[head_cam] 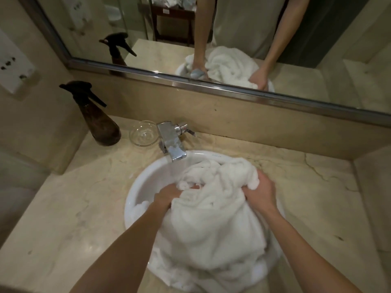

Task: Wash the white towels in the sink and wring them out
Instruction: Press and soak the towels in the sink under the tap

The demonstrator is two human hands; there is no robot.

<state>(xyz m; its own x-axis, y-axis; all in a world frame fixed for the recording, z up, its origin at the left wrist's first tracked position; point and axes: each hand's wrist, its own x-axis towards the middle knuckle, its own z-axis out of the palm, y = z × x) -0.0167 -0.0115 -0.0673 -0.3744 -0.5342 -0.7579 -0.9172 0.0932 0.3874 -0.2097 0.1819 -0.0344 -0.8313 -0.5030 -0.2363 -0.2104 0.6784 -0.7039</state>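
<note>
A big white towel [213, 227] fills most of the round white sink [146, 185] and spills over its near rim. My left hand [168, 196] grips a bunched fold at the towel's left side, fingers partly buried in the cloth. At the towel's upper right edge, my right hand [261, 193] clutches another wad of it. Foam clings to the basin wall by my left wrist. Whether more than one towel lies in the heap cannot be told.
A chrome tap [172, 142] overhangs the sink's far rim. A clear glass bowl [143, 133] and a dark brown spray bottle [99, 121] stand on the marble counter [69, 208] at the far left. A mirror [211, 39] runs along the back wall.
</note>
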